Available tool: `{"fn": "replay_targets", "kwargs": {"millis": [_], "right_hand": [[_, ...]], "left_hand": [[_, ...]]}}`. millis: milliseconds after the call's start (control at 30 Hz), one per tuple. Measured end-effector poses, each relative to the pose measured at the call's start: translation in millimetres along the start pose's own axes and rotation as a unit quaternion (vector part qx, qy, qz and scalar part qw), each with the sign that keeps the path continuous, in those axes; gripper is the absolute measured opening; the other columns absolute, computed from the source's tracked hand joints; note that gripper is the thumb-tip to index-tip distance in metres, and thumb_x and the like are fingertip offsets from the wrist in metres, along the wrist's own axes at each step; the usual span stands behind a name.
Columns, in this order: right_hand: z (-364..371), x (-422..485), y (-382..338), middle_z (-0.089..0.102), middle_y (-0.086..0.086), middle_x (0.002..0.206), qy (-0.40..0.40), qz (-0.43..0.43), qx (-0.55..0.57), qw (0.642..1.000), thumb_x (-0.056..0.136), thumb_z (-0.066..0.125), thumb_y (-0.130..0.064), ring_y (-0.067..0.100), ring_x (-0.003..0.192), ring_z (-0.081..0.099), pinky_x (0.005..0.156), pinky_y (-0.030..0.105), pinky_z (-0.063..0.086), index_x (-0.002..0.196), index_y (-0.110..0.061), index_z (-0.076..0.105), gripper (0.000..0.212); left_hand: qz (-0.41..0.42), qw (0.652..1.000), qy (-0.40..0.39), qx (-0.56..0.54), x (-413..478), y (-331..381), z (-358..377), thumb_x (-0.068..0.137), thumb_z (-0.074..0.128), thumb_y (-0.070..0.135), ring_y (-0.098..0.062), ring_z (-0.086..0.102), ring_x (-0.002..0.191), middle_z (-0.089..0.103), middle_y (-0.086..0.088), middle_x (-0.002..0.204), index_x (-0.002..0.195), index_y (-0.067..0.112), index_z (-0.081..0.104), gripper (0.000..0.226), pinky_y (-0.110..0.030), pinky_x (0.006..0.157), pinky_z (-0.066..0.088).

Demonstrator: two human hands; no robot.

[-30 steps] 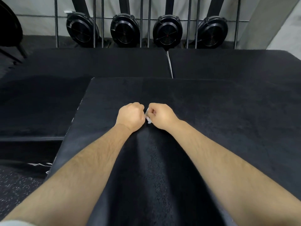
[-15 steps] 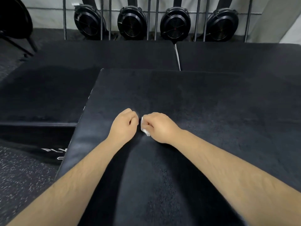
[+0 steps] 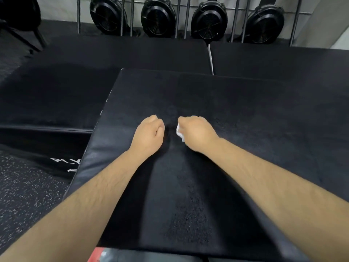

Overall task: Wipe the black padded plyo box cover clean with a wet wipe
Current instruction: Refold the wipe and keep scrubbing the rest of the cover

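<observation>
The black padded plyo box cover (image 3: pixel 236 114) fills the middle of the view, its top textured and matte. My right hand (image 3: pixel 196 133) is closed around a small crumpled white wet wipe (image 3: pixel 179 132), which shows at the thumb side and is held against the cover. My left hand (image 3: pixel 148 134) is a closed fist resting on the cover just left of it, a narrow gap between the two hands. Nothing shows inside the left fist.
Lower black padded boxes (image 3: pixel 62 95) lie to the left and behind, one with white lettering (image 3: pixel 66 161). Speckled rubber floor (image 3: pixel 22 190) is at the lower left. Black fan-wheel machines (image 3: pixel 158 16) stand behind vertical metal bars at the back.
Both hands have drawn back toward me over the cover and parted slightly. The view has tilted downward, bringing the cover's near edge into sight.
</observation>
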State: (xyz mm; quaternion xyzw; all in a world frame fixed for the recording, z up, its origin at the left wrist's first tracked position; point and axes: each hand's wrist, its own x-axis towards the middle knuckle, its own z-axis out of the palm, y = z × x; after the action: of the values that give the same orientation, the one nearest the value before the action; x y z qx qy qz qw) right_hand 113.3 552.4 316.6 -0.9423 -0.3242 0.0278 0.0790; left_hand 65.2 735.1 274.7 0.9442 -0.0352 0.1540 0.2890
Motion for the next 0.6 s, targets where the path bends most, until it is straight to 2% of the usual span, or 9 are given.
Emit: {"fn": "replay_targets", "kwargs": {"millis": [67,100,200,233,367,433,533,600], "right_hand": [[0,6,-15,0.057,0.001,0.076,0.05,0.022,0.003,0.999,0.083,0.054,-0.007,0.028,0.074,0.053,0.065,0.034,0.029,0.075,-0.017,0.034,0.023],[5,1,-26,0.058,0.001,0.079,0.051,0.005,0.01,0.999,0.084,0.054,-0.007,0.028,0.076,0.054,0.066,0.034,0.03,0.078,-0.018,0.037,0.021],[21,-40,-40,0.045,-0.011,0.068,-0.019,-0.098,0.013,0.995,0.072,0.053,0.001,0.021,0.068,0.044,0.067,0.032,0.027,0.071,-0.023,0.034,0.03],[23,-49,-31,0.04,-0.012,0.066,-0.02,-0.103,-0.006,0.994,0.068,0.053,0.002,0.02,0.067,0.041,0.067,0.032,0.025,0.07,-0.025,0.034,0.033],[17,-43,-9,0.043,-0.011,0.073,0.022,-0.019,-0.06,0.998,0.077,0.057,-0.003,0.021,0.073,0.04,0.068,0.033,0.023,0.08,-0.022,0.04,0.026],[19,-42,-34,0.044,-0.004,0.073,0.045,0.002,-0.02,0.999,0.083,0.057,-0.007,0.026,0.074,0.045,0.067,0.034,0.026,0.083,-0.019,0.04,0.021],[31,-67,-65,0.054,0.0,0.077,-0.022,-0.07,0.075,0.994,0.081,0.056,-0.004,0.027,0.073,0.049,0.066,0.037,0.034,0.08,-0.016,0.043,0.019],[28,-77,-52,0.061,-0.003,0.08,-0.05,-0.077,0.065,0.994,0.075,0.059,-0.003,0.026,0.074,0.052,0.068,0.038,0.041,0.08,-0.017,0.047,0.019]], "left_hand": [[-0.004,1.0,-0.002,-0.005,0,-1,0,0.089,0.034,0.01,-0.018,0.046,0.075,0.047,0.004,0.077,0.07,0.015,0.05,0.025,-0.038,0.066,0.044],[-0.004,1.0,-0.003,-0.009,-1,-1,0,0.09,0.035,0.01,-0.018,0.046,0.075,0.047,0.004,0.077,0.07,0.014,0.05,0.025,-0.039,0.066,0.045],[-0.004,1.0,-0.003,-0.009,-2,-1,-2,0.091,0.037,0.007,-0.018,0.047,0.076,0.049,0.003,0.079,0.07,0.014,0.051,0.026,-0.041,0.067,0.046],[-0.004,1.0,-0.002,-0.006,-2,-1,-2,0.09,0.036,0.007,-0.019,0.047,0.076,0.049,0.003,0.079,0.07,0.014,0.051,0.026,-0.041,0.067,0.046],[-0.012,1.0,-0.009,0.0,-2,3,-3,0.09,0.036,0.006,-0.018,0.048,0.078,0.051,0.003,0.08,0.07,0.013,0.052,0.027,-0.04,0.07,0.046],[-0.019,1.0,-0.019,-0.001,-2,5,-6,0.09,0.037,0.004,-0.018,0.049,0.079,0.052,0.002,0.082,0.071,0.013,0.054,0.027,-0.041,0.071,0.047],[-0.023,0.999,-0.049,-0.004,-5,8,-13,0.091,0.038,0.003,-0.019,0.049,0.084,0.054,0.001,0.086,0.073,0.012,0.057,0.028,-0.042,0.077,0.047],[-0.02,0.996,-0.085,-0.002,-13,10,-20,0.092,0.037,0.005,-0.019,0.048,0.089,0.055,0.004,0.088,0.074,0.017,0.059,0.03,-0.04,0.083,0.046]]}}
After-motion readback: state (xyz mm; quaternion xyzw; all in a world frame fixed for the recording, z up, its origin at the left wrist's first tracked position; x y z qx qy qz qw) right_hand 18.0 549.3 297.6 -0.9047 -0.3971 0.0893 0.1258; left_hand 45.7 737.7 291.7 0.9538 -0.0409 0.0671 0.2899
